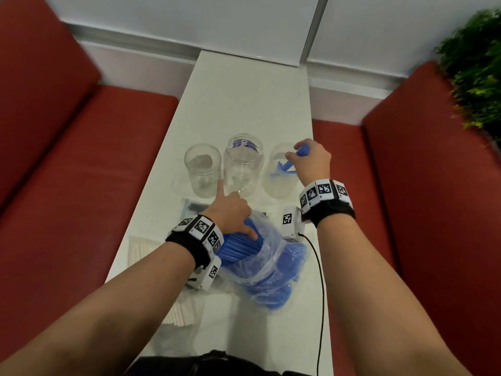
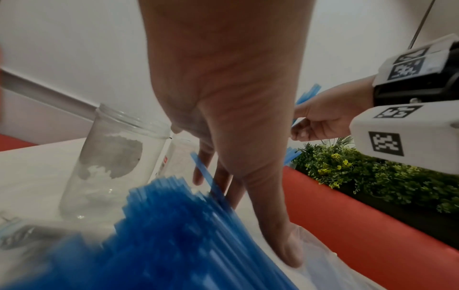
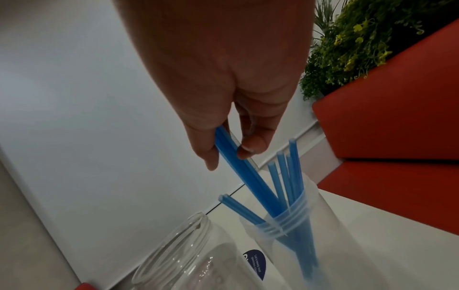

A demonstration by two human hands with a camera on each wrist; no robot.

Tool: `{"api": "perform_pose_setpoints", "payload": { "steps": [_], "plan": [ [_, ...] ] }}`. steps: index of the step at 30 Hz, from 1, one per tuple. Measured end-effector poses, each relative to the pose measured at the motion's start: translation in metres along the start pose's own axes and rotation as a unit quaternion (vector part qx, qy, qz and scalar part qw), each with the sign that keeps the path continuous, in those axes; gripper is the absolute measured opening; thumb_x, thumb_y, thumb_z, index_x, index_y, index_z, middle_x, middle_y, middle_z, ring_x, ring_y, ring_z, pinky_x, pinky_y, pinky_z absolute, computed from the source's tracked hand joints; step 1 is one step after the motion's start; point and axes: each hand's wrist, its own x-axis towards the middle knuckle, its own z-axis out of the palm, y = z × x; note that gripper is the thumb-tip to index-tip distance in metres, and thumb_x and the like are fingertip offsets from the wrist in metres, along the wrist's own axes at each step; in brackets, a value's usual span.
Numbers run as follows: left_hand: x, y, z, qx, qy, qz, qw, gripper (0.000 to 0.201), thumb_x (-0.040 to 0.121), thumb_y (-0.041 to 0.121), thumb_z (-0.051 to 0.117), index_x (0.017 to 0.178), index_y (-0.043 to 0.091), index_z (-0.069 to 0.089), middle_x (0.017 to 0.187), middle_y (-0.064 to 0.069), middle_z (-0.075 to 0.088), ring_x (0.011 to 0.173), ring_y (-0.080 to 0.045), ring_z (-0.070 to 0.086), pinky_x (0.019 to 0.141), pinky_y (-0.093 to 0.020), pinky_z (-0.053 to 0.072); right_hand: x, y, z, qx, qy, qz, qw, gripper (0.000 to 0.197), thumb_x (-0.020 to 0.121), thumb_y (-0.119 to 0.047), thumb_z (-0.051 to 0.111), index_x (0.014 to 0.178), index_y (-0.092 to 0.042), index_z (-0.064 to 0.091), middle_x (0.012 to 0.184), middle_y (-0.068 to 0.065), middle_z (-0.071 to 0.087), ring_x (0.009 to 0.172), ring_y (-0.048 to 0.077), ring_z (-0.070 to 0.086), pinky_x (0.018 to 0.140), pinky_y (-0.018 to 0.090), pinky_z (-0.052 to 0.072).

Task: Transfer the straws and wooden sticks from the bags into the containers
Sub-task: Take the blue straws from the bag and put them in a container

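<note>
Three clear containers stand in a row on the white table (image 1: 244, 85): a left jar (image 1: 202, 169), a middle jar (image 1: 244, 164) and a frosted right container (image 1: 279, 175). My right hand (image 1: 311, 158) pinches a few blue straws (image 3: 243, 176) above the frosted container (image 3: 310, 225). Their lower ends are inside it, beside several other straws. My left hand (image 1: 233, 213) rests on a thick bundle of blue straws (image 2: 174, 225) in a clear plastic bag (image 1: 265, 261). Its index finger is straight and its thumb lies along the bundle. Bags of pale wooden sticks (image 1: 141, 248) lie under my left forearm.
Red benches (image 1: 81, 185) run along both sides of the narrow table. A green plant (image 1: 477, 66) stands at the far right. A black cable (image 1: 321, 294) hangs from my right wrist unit across the table's right edge. A small zip bag (image 1: 195, 207) lies in front of the left jar.
</note>
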Motion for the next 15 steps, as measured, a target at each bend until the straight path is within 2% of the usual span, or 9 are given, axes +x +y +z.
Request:
{"api": "perform_pose_setpoints", "payload": {
  "steps": [1,4,6,8,10,11,13,15],
  "plan": [
    [0.0,0.0,-0.002,0.017,-0.001,-0.003,1.0,0.076,0.071,0.086,0.045,0.11,0.025,0.067,0.108,0.005,0.064,0.118,-0.022,0.046,0.106,-0.074,0.0,0.001,0.001,0.001,0.003,0.0,0.003,1.0,0.029,0.085,-0.013,0.074,0.111,-0.003,0.068,0.094,0.009,0.063,0.088,0.022,0.058,0.077,0.03,0.048],
    [0.0,0.002,-0.006,0.037,-0.007,-0.01,0.999,0.061,0.072,0.076,0.06,0.109,0.029,0.068,0.107,0.007,0.065,0.114,-0.021,0.05,0.107,-0.067,0.009,0.002,0.005,0.004,-0.007,-0.006,0.012,1.0,0.041,0.082,-0.017,0.081,0.118,-0.006,0.064,0.097,0.01,0.059,0.094,0.027,0.061,0.086,0.041,0.054],
    [-0.001,0.006,-0.011,0.039,-0.003,-0.013,0.999,0.049,0.075,0.065,0.067,0.106,0.027,0.068,0.103,0.007,0.066,0.106,-0.02,0.056,0.104,-0.057,0.019,0.001,0.007,0.004,-0.005,-0.018,0.019,1.0,0.046,0.079,-0.015,0.084,0.119,-0.005,0.063,0.099,0.01,0.056,0.099,0.034,0.063,0.087,0.049,0.055],
    [-0.002,0.01,-0.012,0.037,0.006,-0.017,0.999,0.037,0.081,0.054,0.068,0.097,0.021,0.066,0.098,0.006,0.066,0.095,-0.02,0.061,0.099,-0.049,0.025,-0.002,0.008,0.002,0.01,-0.028,0.029,0.999,0.05,0.078,-0.013,0.086,0.121,-0.006,0.062,0.102,0.01,0.054,0.104,0.037,0.064,0.087,0.052,0.056],
    [-0.004,0.014,-0.012,0.036,0.008,-0.018,0.999,0.024,0.088,0.043,0.063,0.086,0.02,0.056,0.096,0.004,0.065,0.088,-0.02,0.061,0.097,-0.046,0.027,-0.005,0.01,0.0,0.011,-0.025,0.024,0.999,0.051,0.081,-0.015,0.083,0.125,-0.01,0.06,0.111,0.011,0.055,0.109,0.035,0.062,0.091,0.046,0.055],
    [-0.006,0.016,-0.012,0.037,0.009,-0.02,0.999,0.021,0.091,0.039,0.059,0.084,0.021,0.053,0.097,0.003,0.065,0.086,-0.02,0.061,0.097,-0.045,0.028,-0.008,0.011,-0.001,0.007,-0.013,0.01,1.0,0.049,0.084,-0.017,0.081,0.128,-0.012,0.059,0.116,0.013,0.056,0.111,0.031,0.059,0.092,0.039,0.052],
    [-0.009,0.018,-0.013,0.041,0.011,-0.026,0.999,0.016,0.096,0.033,0.053,0.086,0.02,0.055,0.099,0.002,0.066,0.086,-0.02,0.061,0.095,-0.042,0.031,-0.016,0.011,-0.005,0.0,0.037,-0.035,0.999,0.039,0.092,-0.019,0.07,0.129,-0.013,0.059,0.121,0.013,0.057,0.108,0.021,0.054,0.086,0.023,0.038],
    [-0.013,0.02,-0.015,0.054,0.012,-0.036,0.998,0.016,0.098,0.026,0.048,0.096,0.018,0.062,0.101,0.002,0.067,0.089,-0.02,0.062,0.095,-0.041,0.033,-0.03,0.01,-0.009,0.012,0.082,-0.073,0.994,0.029,0.096,-0.014,0.06,0.125,-0.013,0.062,0.114,0.01,0.061,0.099,0.015,0.053,0.078,0.019,0.034]
  ]
}}
